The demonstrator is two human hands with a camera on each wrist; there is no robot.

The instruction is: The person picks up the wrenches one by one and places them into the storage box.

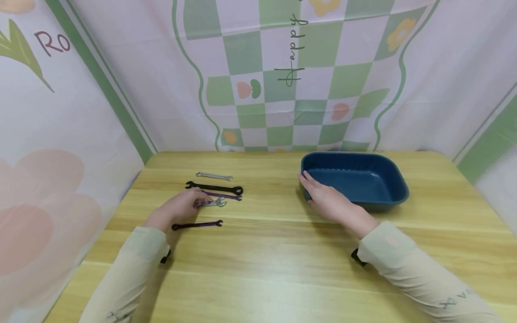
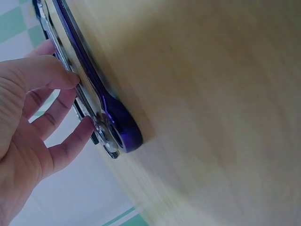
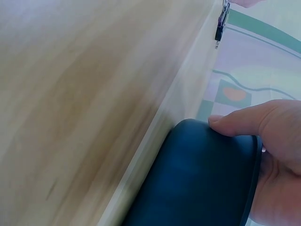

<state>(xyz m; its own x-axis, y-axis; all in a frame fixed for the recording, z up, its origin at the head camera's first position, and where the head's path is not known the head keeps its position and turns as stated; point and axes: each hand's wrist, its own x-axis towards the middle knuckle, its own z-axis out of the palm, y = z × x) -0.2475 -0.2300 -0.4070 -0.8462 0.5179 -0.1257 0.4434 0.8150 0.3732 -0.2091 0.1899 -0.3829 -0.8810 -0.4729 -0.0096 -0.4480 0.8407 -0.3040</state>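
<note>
In the left middle of the head view, my left hand [image 1: 181, 207] pinches the silver wrench [image 1: 216, 203] between thumb and fingers, its forked end poking out to the right. I can't tell whether it touches the table [image 1: 274, 269]. Just above it lies the upper purple wrench [image 1: 227, 196], its left end behind my fingers, then the black wrench [image 1: 216, 187], with the short wrench [image 1: 214, 176] topmost. Nearer me, below my hand, is the lower purple wrench [image 1: 198, 225], its dark ring to the left; the left wrist view shows that ring large, overlapping the silver wrench.

Right of centre, my right hand [image 1: 329, 202] grips the left end of the blue bin [image 1: 359, 179]: fingers over the rim, thumb against the outer wall, as the right wrist view shows. The bin sits upright, well apart from the wrenches. Beige sleeves [image 1: 392, 251] cover my forearms, and a checked cloth [image 1: 278, 98] hangs behind, top centre.
</note>
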